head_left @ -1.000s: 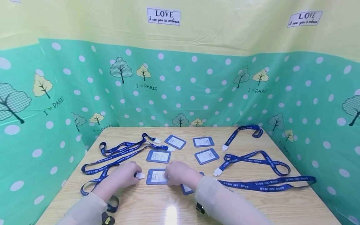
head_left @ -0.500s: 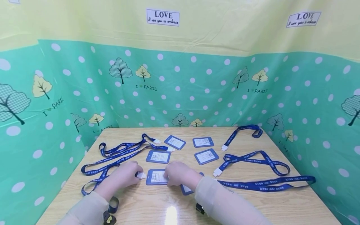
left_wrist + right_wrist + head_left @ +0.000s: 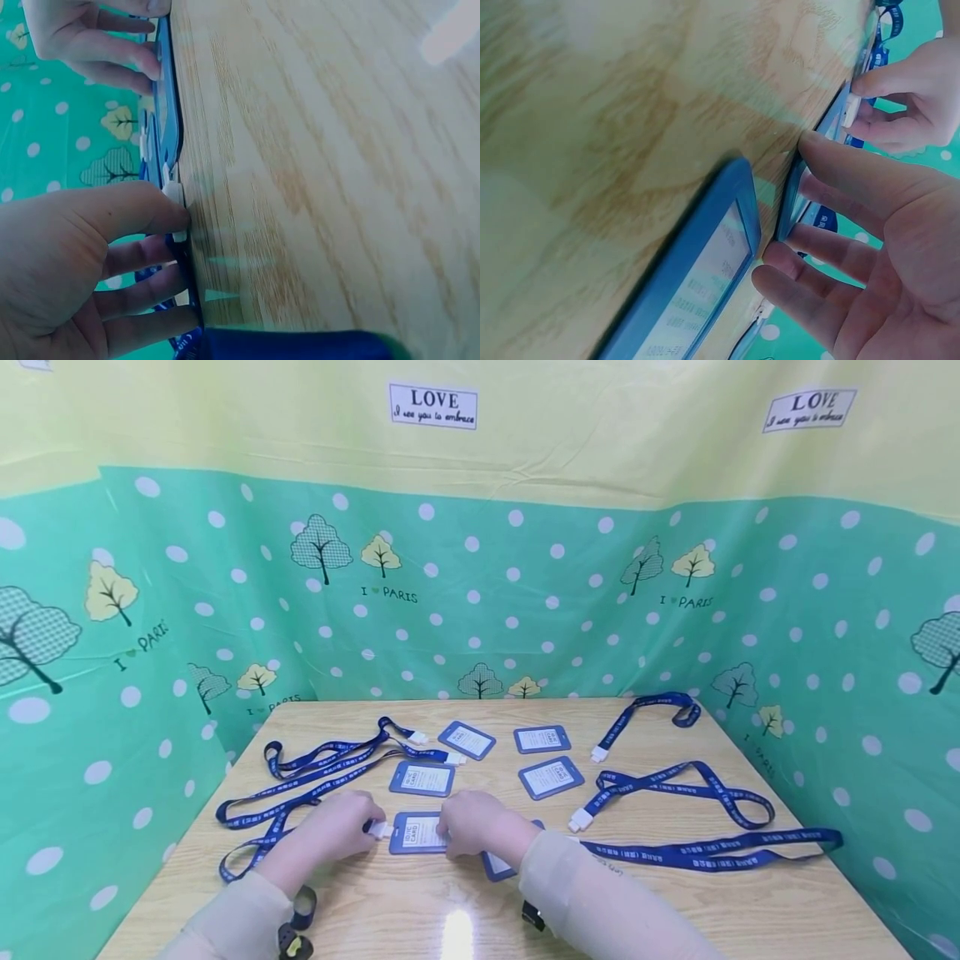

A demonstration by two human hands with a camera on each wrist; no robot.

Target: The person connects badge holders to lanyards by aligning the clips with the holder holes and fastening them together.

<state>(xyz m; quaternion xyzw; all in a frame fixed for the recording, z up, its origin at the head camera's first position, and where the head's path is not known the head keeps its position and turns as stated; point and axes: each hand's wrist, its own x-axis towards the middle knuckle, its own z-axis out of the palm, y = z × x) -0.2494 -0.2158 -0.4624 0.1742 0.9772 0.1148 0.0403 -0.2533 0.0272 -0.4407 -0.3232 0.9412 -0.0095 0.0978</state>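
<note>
My left hand [image 3: 339, 828] pinches the white plastic clip [image 3: 381, 830] of a blue lanyard [image 3: 272, 835] between thumb and fingers, low over the table. The clip's tip is right at the slotted left end of a blue-framed ID card holder [image 3: 414, 833]. My right hand [image 3: 477, 828] grips that holder by its right end, thumb on the near edge and fingers on the far side, as the right wrist view shows. Another card holder [image 3: 697, 289] lies just right of the right hand, partly hidden by the forearm in the head view.
Several more card holders [image 3: 551, 777] lie at the middle and back of the wooden table [image 3: 390, 914]. Lanyards with white clips spread on the left [image 3: 322, 768] and right [image 3: 690, 789]. A polka-dot cloth [image 3: 450, 593] encloses the back and sides.
My left hand has edged slightly right, bringing the clip's tip up to the holder's slotted end. The right hand and the holder stay in place.
</note>
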